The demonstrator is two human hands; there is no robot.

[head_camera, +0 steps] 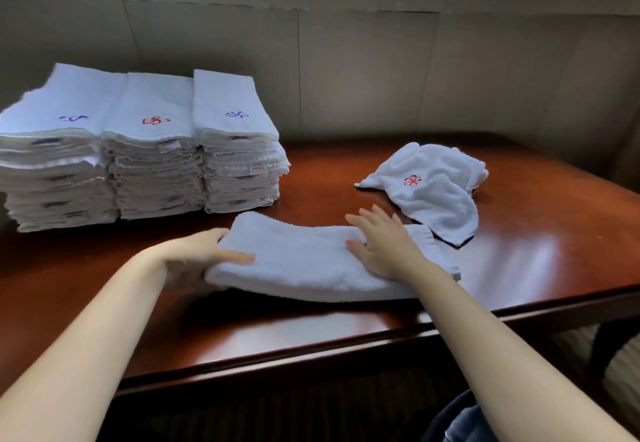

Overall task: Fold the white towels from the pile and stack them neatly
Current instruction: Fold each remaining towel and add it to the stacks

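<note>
Gripping the left end of the folded towel point(311, 258), the left hand point(194, 258) has its thumb lying on top and its fingers tucked beneath the edge, so that end is pinched and slightly raised. Meanwhile the right hand point(384, 247) lies flat on the towel's right half, fingers spread and straight, pressing the cloth down rather than holding it. That towel sits as a long white band across the near middle of the dark red wooden surface point(536, 251), already doubled along its length.

Just beyond its right end lies a loose crumpled towel point(433, 188) with a red embroidered mark and a dark hem, its lower corner touching or nearly touching the towel in hand; this seems to be all that shows of the unfolded pile. On the far left of the surface stand three stacks of folded towels point(145, 150), side by side and touching, with blue, red and blue marks on their top pieces.

Judging by the layout, the step in hand is the crosswise fold. Next, the left end likely needs carrying over onto the right half while the right hand anchors it, with edges matched so the bundle comes out the same shape as those in the stacks. After that it would go on top of a stack, squared with the piece below.
</note>
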